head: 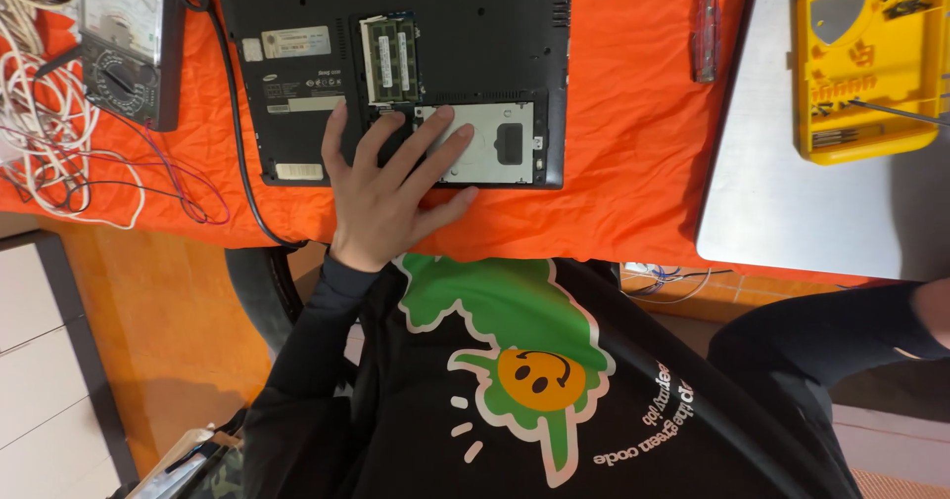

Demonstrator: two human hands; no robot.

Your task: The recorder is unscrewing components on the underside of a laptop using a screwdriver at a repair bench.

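Observation:
A black laptop [297, 74] lies upside down on an orange cloth [623, 133], with its bottom hatch off. Green memory modules [391, 59] and a silver hard drive [495, 143] show in the open bay. My left hand [386, 187] rests flat on the laptop's near edge with fingers spread. Its fingertips touch the left end of the drive and hold nothing. My right arm in a black sleeve reaches to the right edge. Only a sliver of my right hand [935, 306] shows, below the table edge.
An analogue multimeter [119, 39] and a tangle of white and red wires [40, 103] lie at the left. A clear-handled screwdriver [706, 24], a silver slab-like device [782, 182] and a yellow parts tray [866, 59] sit to the right.

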